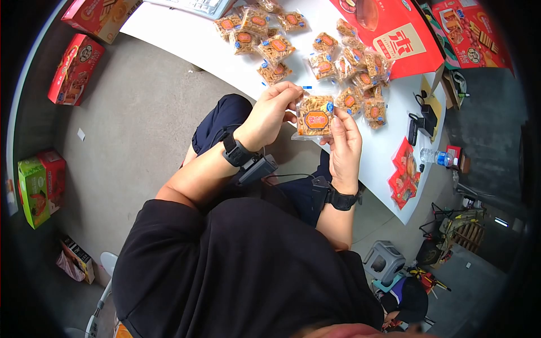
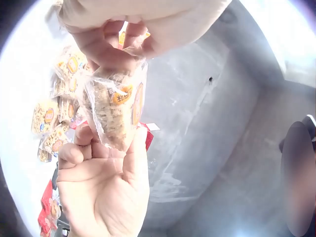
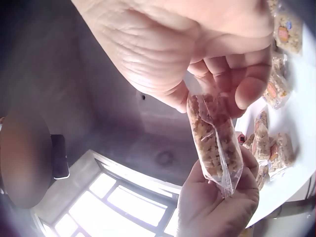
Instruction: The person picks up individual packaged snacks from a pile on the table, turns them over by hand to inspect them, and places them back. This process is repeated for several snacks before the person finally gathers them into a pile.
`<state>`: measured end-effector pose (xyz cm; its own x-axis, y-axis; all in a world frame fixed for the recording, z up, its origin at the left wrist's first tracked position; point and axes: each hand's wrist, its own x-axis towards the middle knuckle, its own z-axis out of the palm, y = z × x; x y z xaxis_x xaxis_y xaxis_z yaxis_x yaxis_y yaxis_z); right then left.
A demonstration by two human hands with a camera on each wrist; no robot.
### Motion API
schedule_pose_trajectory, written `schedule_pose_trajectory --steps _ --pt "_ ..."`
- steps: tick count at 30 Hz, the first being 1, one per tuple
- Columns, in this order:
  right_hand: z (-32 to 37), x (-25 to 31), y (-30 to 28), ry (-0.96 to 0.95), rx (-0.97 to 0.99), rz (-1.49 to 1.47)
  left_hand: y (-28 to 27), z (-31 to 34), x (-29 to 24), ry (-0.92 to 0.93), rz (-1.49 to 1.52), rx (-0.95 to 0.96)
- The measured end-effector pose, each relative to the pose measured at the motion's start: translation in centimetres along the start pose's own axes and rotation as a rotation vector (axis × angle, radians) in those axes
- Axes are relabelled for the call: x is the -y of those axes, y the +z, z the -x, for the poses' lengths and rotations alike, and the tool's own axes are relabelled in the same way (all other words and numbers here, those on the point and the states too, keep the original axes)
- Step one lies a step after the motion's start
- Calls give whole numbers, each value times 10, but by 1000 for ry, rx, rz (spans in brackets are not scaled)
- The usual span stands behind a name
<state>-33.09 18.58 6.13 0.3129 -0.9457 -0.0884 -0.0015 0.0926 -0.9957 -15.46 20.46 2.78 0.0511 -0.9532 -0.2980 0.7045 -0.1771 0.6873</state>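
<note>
A clear-wrapped snack cake (image 1: 314, 116) of golden strands, with an orange and pink label, is held up between both hands in front of the white table's edge. My left hand (image 1: 266, 115) pinches its wrapper at the left upper corner. On the other side, my right hand (image 1: 345, 147) grips the right edge, thumb on the front face. In the left wrist view the wrapped cake (image 2: 111, 108) appears edge-on, spanning from one hand to the other. The wrapper's seam runs along the cake (image 3: 215, 138) in the right wrist view.
Two loose piles of similar wrapped cakes (image 1: 276, 48) (image 1: 354, 62) lie on the white table (image 1: 186, 39). Behind them is a large red box (image 1: 389, 34). A red package (image 1: 404, 174) and a water bottle (image 1: 437, 157) are at the right. Red boxes (image 1: 76, 67) stand on the floor at left.
</note>
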Motion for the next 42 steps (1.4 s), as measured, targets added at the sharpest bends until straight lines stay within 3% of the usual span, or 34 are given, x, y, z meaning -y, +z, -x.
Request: schedule_pose_trajectory --steps 5,9,12,13,15,17,20,24,27,34,36,37,39,41,42 --pt "2 0 5 -4 0 -132 -4 -2 5 23 40 36" --pt "3 1 16 -70 16 -35 -3 -7 11 43 192 58" --pt "1 -1 27 -320 -182 175 1 -7 16 -5 323 44" --pt "1 -1 26 -319 -181 175 2 -7 17 -59 422 29" --pt "1 0 24 -588 -218 778 6 -3 16 -108 530 95" --pt "2 0 28 -709 -125 852 6 -3 15 -153 637 161" --pt "10 4 34 -760 -48 872 -1 -11 19 -196 960 408" --pt "14 -3 31 -755 -96 689 -7 -13 16 -174 1036 564" --pt "15 -4 28 -731 -122 683 -7 -12 15 -182 1049 532" --pt "13 -8 41 -674 -86 806 -1 -14 15 -109 894 461" --pt "13 -10 44 -603 -56 813 4 -12 12 -130 617 224" --pt "11 -14 43 -603 -56 812 6 -9 10 -129 616 223" --pt "6 -30 36 -446 -69 592 12 -4 7 -118 292 98" --pt "3 -37 31 -410 -34 482 4 -10 15 -109 303 121" --pt "3 -39 29 -320 -35 289 0 -11 17 -60 109 150"
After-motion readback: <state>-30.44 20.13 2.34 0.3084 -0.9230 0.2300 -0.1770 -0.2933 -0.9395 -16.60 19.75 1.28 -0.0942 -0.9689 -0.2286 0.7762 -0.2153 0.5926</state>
